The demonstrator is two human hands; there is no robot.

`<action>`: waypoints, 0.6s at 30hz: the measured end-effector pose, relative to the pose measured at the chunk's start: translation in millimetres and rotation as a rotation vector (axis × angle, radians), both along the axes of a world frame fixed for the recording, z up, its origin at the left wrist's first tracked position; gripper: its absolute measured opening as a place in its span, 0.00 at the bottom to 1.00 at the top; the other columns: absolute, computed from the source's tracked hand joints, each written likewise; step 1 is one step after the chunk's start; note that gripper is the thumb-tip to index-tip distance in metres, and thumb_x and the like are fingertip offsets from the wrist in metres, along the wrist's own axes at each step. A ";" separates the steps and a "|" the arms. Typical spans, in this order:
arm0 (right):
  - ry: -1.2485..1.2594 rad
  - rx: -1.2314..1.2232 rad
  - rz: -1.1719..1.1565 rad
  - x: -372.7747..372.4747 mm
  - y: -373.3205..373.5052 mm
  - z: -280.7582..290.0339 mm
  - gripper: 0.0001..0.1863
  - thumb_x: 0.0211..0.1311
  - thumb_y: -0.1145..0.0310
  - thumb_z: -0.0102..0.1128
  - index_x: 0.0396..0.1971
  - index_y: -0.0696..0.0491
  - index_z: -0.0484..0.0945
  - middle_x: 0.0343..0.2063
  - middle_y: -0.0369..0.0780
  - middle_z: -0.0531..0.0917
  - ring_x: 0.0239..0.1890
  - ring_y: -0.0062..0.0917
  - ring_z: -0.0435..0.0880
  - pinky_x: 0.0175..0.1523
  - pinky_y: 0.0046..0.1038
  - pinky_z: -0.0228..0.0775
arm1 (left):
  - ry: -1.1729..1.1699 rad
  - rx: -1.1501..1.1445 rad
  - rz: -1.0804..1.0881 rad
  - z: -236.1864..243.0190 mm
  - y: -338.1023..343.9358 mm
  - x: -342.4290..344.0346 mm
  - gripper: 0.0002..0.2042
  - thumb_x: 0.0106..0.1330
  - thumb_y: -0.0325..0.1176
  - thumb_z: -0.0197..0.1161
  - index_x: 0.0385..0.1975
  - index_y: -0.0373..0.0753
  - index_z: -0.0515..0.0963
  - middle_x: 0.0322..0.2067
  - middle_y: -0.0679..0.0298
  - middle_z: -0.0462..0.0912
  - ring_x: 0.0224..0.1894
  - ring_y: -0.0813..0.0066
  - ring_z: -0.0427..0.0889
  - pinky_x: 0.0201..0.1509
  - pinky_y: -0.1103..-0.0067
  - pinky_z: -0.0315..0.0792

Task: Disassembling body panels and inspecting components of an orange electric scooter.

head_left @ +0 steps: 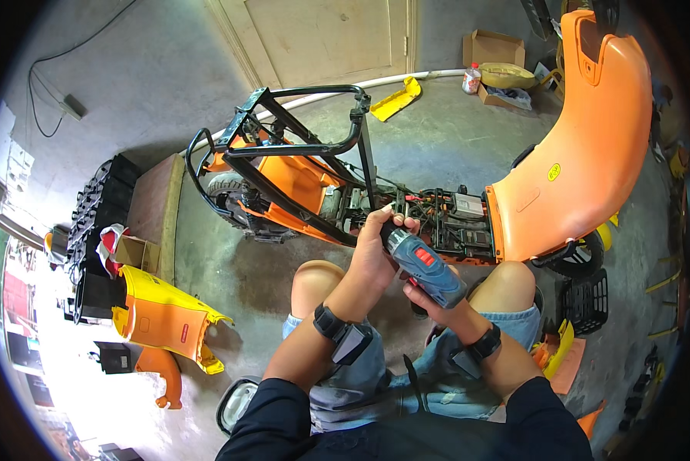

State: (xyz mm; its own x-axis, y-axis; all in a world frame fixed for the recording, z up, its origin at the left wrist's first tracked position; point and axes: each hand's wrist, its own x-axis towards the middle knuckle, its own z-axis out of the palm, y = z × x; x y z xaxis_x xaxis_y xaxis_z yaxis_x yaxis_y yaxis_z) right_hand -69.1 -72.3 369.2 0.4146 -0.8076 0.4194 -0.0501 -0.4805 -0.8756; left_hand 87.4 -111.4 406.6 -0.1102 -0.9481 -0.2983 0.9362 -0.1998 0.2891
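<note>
Both my hands clamped on the cordless drill (421, 265): left hand (375, 257) round the chuck end, right hand (437, 303) under the grip. Bit sits at the scooter frame (299, 154), mid-deck. Body panels already off: yellow panel (164, 315) on floor. Orange front shell (590, 146) remains attached.

Grey concrete floor (230, 269) underfoot, a pale wooden door (322, 38) stood shut ahead, and harsh daylight poured in from the left.
</note>
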 end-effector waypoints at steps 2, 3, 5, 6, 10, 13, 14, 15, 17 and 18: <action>0.010 -0.003 0.011 -1.1 -0.6 1.0 0.13 0.53 0.74 0.68 0.39 0.58 0.79 0.27 0.41 0.81 0.28 0.30 0.81 0.36 0.29 0.73 | 0.005 -0.015 -0.005 0.1 0.9 0.1 0.09 0.65 0.33 0.59 0.23 0.40 0.70 0.23 0.66 0.74 0.33 0.72 0.78 0.55 0.71 0.75; 0.022 -0.021 0.025 -1.7 -1.0 1.9 0.14 0.53 0.74 0.67 0.40 0.59 0.78 0.27 0.41 0.81 0.27 0.30 0.81 0.36 0.29 0.73 | 0.015 -0.030 -0.021 0.1 1.1 0.2 0.09 0.65 0.33 0.59 0.23 0.40 0.70 0.23 0.66 0.74 0.33 0.72 0.78 0.55 0.71 0.75; 0.056 -0.030 0.009 -2.6 -0.7 4.8 0.15 0.54 0.75 0.67 0.42 0.59 0.77 0.28 0.41 0.81 0.28 0.29 0.81 0.36 0.28 0.73 | -0.008 -0.012 -0.012 0.3 0.7 0.5 0.09 0.65 0.33 0.59 0.24 0.40 0.70 0.23 0.66 0.74 0.33 0.72 0.78 0.55 0.71 0.75; 0.101 -0.050 -0.018 -2.8 -0.1 6.5 0.17 0.54 0.75 0.66 0.44 0.59 0.76 0.28 0.41 0.81 0.29 0.27 0.81 0.37 0.28 0.73 | -0.022 -0.004 -0.016 0.3 0.4 0.5 0.09 0.65 0.33 0.59 0.24 0.40 0.70 0.23 0.66 0.74 0.33 0.72 0.78 0.55 0.71 0.74; -0.377 0.706 0.185 2.5 11.6 9.9 0.12 0.57 0.75 0.63 0.41 0.60 0.76 0.31 0.37 0.80 0.33 0.22 0.80 0.43 0.26 0.73 | 0.074 -0.118 0.029 -2.1 0.0 -2.9 0.09 0.65 0.33 0.59 0.24 0.40 0.70 0.24 0.67 0.74 0.32 0.72 0.77 0.57 0.71 0.73; -0.021 0.056 -0.037 5.6 11.4 6.4 0.14 0.56 0.73 0.66 0.40 0.60 0.76 0.32 0.38 0.80 0.33 0.25 0.80 0.42 0.28 0.73 | 0.009 -0.046 0.039 -6.3 0.1 -4.5 0.09 0.65 0.34 0.59 0.25 0.40 0.71 0.24 0.67 0.74 0.32 0.74 0.77 0.58 0.70 0.73; -0.050 0.043 -0.040 5.6 9.3 4.8 0.14 0.56 0.73 0.66 0.40 0.60 0.76 0.32 0.38 0.80 0.33 0.25 0.80 0.42 0.28 0.73 | 0.006 -0.041 0.032 -7.5 -1.5 -3.5 0.09 0.65 0.34 0.59 0.25 0.40 0.71 0.24 0.67 0.74 0.32 0.74 0.77 0.58 0.70 0.73; 0.043 -0.018 -0.015 5.3 6.5 2.9 0.18 0.55 0.73 0.67 0.45 0.59 0.75 0.34 0.41 0.80 0.33 0.28 0.81 0.41 0.29 0.73 | -0.024 -0.038 0.053 -8.5 -3.4 -2.7 0.09 0.65 0.34 0.59 0.25 0.40 0.71 0.24 0.67 0.74 0.32 0.74 0.78 0.58 0.70 0.73; 0.124 -0.002 0.008 4.7 5.2 0.0 0.25 0.54 0.72 0.68 0.52 0.59 0.73 0.38 0.45 0.81 0.36 0.34 0.84 0.41 0.31 0.75 | -0.065 -0.034 0.078 -10.0 -4.9 -1.1 0.08 0.65 0.34 0.59 0.26 0.40 0.71 0.24 0.66 0.75 0.30 0.73 0.78 0.57 0.69 0.73; 0.123 -0.010 0.007 4.0 4.3 -0.7 0.25 0.54 0.72 0.68 0.52 0.59 0.73 0.38 0.45 0.81 0.36 0.34 0.84 0.41 0.31 0.75 | -0.066 -0.042 0.077 -10.0 -4.9 -0.1 0.08 0.65 0.34 0.59 0.26 0.40 0.71 0.24 0.66 0.75 0.30 0.73 0.78 0.57 0.69 0.73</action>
State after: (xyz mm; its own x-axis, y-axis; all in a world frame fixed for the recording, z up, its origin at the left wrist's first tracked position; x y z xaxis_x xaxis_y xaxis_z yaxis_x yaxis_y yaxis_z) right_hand -65.0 -68.0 368.5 0.4686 -0.8007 0.3731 -0.1535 -0.4898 -0.8582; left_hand 87.3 -116.3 396.6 -0.0178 -0.9648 -0.2623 0.9272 -0.1141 0.3569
